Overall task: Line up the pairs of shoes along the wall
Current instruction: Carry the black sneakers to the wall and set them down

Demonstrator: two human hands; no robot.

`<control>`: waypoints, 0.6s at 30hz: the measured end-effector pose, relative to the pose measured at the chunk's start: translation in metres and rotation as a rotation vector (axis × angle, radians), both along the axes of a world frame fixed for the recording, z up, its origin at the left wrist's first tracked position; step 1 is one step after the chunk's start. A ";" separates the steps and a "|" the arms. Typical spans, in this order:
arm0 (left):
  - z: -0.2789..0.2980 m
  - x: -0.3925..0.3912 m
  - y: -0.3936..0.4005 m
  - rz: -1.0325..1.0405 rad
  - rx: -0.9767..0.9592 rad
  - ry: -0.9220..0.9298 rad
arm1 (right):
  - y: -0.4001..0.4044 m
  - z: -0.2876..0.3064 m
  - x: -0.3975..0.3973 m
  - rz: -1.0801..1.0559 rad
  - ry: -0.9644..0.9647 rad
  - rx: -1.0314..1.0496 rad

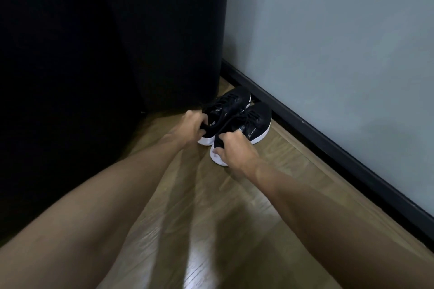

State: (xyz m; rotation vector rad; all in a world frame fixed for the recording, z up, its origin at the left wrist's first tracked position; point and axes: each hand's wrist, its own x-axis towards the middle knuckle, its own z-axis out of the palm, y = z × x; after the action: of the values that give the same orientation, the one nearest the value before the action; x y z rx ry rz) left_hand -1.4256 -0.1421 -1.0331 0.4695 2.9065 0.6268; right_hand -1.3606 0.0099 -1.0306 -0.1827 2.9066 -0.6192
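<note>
Sneakers point(237, 119) gripped in both hands point(216, 138)

A room corner in a home: wood-plank floor point(234, 206), pale grey-blue wall point(328, 42) at 2 o'clock edged by a black skirting board point(328, 145), a dark curtain point(117, 30) (or dark fabric panel) at 10 o'clock, black sneakers point(237, 115) on the floor.

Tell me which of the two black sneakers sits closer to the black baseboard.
The sneaker held by the right hand: this right sneaker has its toe nearly at the baseboard, while the left sneaker lies beside the dark curtain.
</note>
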 end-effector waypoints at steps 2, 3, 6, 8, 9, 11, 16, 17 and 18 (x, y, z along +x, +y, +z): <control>0.001 0.001 -0.001 -0.002 0.057 -0.044 | 0.004 -0.001 -0.001 -0.022 -0.045 -0.133; 0.004 0.004 -0.003 -0.008 0.075 -0.069 | 0.005 -0.001 0.000 -0.037 -0.062 -0.206; 0.023 0.011 -0.009 0.015 0.120 -0.095 | 0.001 0.006 0.004 -0.078 -0.065 -0.343; 0.045 0.017 -0.016 0.030 0.099 -0.078 | -0.008 0.020 0.005 -0.093 -0.050 -0.399; 0.058 0.021 -0.022 0.041 0.082 -0.085 | -0.015 0.030 0.005 -0.089 -0.062 -0.422; 0.089 0.032 -0.040 0.071 0.056 -0.103 | -0.036 0.057 0.006 -0.037 -0.096 -0.429; 0.186 0.081 -0.102 0.170 -0.015 -0.014 | -0.116 0.140 0.023 0.192 -0.074 -0.491; 0.209 0.095 -0.117 0.187 -0.047 0.012 | -0.134 0.160 0.029 0.238 -0.066 -0.494; 0.233 0.109 -0.131 0.207 -0.079 0.038 | -0.151 0.182 0.037 0.281 -0.060 -0.509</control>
State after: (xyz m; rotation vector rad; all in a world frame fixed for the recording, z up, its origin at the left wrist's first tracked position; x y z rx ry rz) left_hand -1.3165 -0.2732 -0.8003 0.1748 3.0273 0.5313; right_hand -1.3240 -0.1413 -0.8483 -0.6064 2.5380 -1.2652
